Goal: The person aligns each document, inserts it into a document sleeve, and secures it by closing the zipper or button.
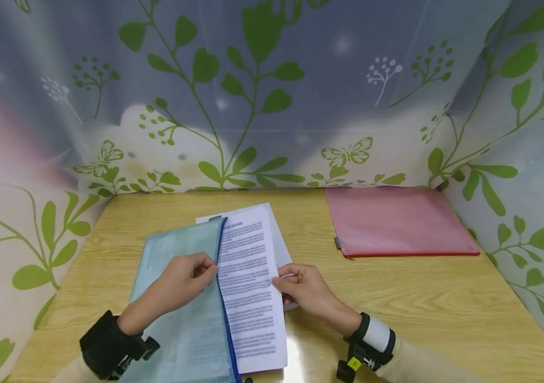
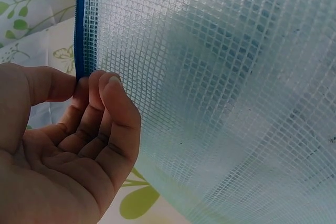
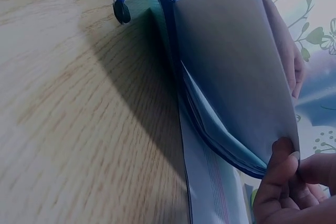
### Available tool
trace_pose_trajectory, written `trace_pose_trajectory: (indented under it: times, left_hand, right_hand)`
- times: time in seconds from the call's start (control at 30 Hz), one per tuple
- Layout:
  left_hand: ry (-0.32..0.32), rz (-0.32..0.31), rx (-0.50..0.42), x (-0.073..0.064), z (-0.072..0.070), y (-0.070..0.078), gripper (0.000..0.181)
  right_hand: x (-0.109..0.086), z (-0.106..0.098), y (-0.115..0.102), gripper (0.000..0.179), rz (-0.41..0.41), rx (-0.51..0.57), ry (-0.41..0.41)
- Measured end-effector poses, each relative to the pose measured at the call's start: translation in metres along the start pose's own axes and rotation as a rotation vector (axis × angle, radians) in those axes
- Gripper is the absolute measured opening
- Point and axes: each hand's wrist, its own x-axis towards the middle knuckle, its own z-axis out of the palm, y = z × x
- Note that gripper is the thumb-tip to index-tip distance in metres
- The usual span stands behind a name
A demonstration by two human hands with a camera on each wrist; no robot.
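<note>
Blue mesh pouch point(image 1: 181, 324), darker zip edge point(image 2: 80, 24), printed white sheets point(image 1: 250, 298) jutting out; left hand point(image 1: 184, 282) pinches edge, right hand point(image 1: 311, 290) sheets

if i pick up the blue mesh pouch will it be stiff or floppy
The blue mesh pouch is probably floppy, since its zipper edge bows in the head view. Its thin, translucent sides suggest it is light. The printed page sticking out past that edge could slip if the pouch tips.

Wood-grain table point(image 1: 444, 298) — pink pouch point(image 1: 401, 221), blue pouch point(image 1: 190, 330)
</note>
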Motion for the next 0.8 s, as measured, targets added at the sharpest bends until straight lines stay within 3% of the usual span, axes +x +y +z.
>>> trace_pose_trajectory:
  times: [0.8]
  left_hand:
    - [0.003, -0.002, -0.004, 0.0004, 0.0032, -0.0017, 0.011]
  right_hand:
    - [0.0008, 0.0045, 0.0038, 0.022, -0.015, -0.008, -0.026]
